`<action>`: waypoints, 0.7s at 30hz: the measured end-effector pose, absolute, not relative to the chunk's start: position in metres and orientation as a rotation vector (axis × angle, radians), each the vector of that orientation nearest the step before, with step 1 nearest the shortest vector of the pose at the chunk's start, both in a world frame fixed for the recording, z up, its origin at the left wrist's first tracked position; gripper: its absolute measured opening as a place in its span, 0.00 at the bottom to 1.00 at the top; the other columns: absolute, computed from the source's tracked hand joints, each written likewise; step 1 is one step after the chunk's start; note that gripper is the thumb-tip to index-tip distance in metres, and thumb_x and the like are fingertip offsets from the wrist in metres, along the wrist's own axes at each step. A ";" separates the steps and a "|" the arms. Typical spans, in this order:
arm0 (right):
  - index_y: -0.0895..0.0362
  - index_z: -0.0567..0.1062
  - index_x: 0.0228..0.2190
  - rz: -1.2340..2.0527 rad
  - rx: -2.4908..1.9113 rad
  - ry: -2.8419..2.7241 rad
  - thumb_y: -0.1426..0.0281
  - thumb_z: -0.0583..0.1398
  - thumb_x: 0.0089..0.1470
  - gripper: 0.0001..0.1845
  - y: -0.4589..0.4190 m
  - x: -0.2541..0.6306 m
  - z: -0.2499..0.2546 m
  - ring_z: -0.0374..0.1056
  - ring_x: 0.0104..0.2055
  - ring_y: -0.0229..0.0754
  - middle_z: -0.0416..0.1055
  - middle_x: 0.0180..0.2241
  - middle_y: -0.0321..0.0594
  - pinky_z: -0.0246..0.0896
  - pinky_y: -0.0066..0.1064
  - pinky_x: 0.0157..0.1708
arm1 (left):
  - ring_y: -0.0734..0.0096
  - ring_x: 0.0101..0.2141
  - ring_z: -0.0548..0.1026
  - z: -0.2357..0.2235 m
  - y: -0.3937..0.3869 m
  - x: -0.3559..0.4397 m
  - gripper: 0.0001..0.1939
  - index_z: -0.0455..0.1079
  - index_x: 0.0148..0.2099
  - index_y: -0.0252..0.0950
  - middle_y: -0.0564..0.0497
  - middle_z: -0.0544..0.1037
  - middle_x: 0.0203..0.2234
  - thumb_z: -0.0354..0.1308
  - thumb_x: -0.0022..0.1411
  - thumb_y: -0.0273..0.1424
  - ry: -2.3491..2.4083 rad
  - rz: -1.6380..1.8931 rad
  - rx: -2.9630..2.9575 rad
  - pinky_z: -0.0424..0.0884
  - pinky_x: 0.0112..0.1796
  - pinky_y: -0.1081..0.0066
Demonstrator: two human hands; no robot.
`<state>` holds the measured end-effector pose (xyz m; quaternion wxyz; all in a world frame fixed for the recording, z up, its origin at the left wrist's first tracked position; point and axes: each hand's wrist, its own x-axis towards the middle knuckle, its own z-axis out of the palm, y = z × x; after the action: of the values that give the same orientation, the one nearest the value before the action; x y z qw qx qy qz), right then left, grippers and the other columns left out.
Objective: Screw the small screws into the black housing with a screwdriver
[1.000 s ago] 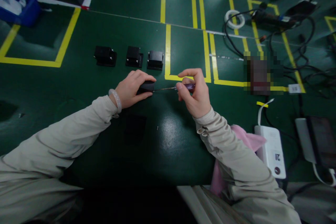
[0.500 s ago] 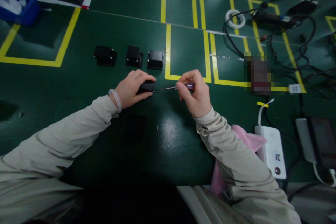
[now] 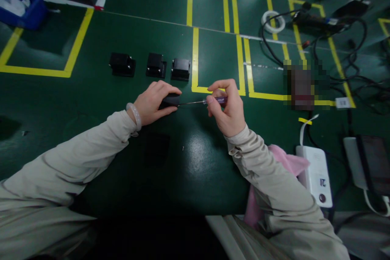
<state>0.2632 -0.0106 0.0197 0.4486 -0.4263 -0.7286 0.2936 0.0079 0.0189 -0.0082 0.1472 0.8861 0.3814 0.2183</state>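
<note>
My left hand (image 3: pixel 151 103) is closed around a small black block (image 3: pixel 171 100) and presses it against the green table (image 3: pixel 91 97). My right hand (image 3: pixel 228 109) pinches the purple handle of a thin screwdriver (image 3: pixel 213 100). Its metal shaft lies level and its tip meets the right side of the block. A pale bracelet (image 3: pixel 134 115) rings my left wrist. Three more black blocks (image 3: pixel 122 65) (image 3: pixel 155 66) (image 3: pixel 180 69) stand in a row just beyond my left hand.
Yellow tape rectangles (image 3: pixel 195 57) mark the table. A blue bin (image 3: pixel 21 6) sits at the far left corner. Black cables (image 3: pixel 350 77), a white tape ring (image 3: pixel 272 22) and a white power unit (image 3: pixel 317 174) crowd the right side. Pink cloth (image 3: pixel 289 164) lies by my right elbow.
My right hand's fingers shift slightly on the screwdriver handle, the index finger lifting then curling. The left hand and the block stay put.
</note>
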 end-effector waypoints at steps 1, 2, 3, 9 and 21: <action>0.54 0.65 0.41 0.742 -1.064 -1.801 0.61 0.57 0.65 0.09 -0.011 0.263 0.020 0.60 0.23 0.31 0.61 0.23 0.26 0.56 0.30 0.28 | 0.54 0.50 0.72 -0.008 0.019 0.008 0.20 0.68 0.58 0.34 0.42 0.75 0.49 0.57 0.68 0.37 1.099 0.626 2.548 0.68 0.52 0.55; 0.54 0.65 0.39 0.756 -1.072 -1.801 0.59 0.57 0.65 0.11 -0.011 0.263 0.021 0.60 0.23 0.31 0.61 0.23 0.26 0.56 0.29 0.28 | 0.54 0.50 0.72 -0.008 0.019 0.008 0.20 0.67 0.58 0.34 0.42 0.75 0.50 0.57 0.68 0.37 1.100 0.624 2.545 0.68 0.52 0.55; 0.54 0.66 0.38 0.766 -1.076 -1.800 0.58 0.56 0.65 0.12 -0.011 0.263 0.021 0.61 0.23 0.31 0.62 0.23 0.27 0.57 0.29 0.28 | 0.54 0.51 0.72 -0.008 0.019 0.008 0.20 0.67 0.59 0.35 0.42 0.75 0.50 0.57 0.68 0.37 1.101 0.622 2.541 0.68 0.52 0.55; 0.54 0.66 0.40 0.732 -1.041 -1.793 0.61 0.56 0.65 0.09 -0.009 0.263 0.018 0.63 0.24 0.32 0.63 0.24 0.27 0.59 0.30 0.29 | 0.54 0.51 0.72 -0.008 0.019 0.008 0.20 0.67 0.59 0.35 0.42 0.74 0.50 0.56 0.68 0.38 1.110 0.613 2.520 0.67 0.52 0.54; 0.54 0.66 0.39 0.718 -1.065 -1.828 0.61 0.59 0.63 0.10 -0.009 0.263 0.020 0.61 0.25 0.31 0.62 0.23 0.27 0.59 0.30 0.30 | 0.53 0.52 0.71 -0.006 0.018 0.009 0.20 0.67 0.59 0.35 0.42 0.74 0.51 0.56 0.68 0.38 1.124 0.582 2.507 0.66 0.53 0.53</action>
<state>0.2627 -0.0094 0.0201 0.4386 -0.4284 -0.7354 0.2887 0.0088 0.0183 -0.0064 0.1658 0.8803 0.3948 0.2043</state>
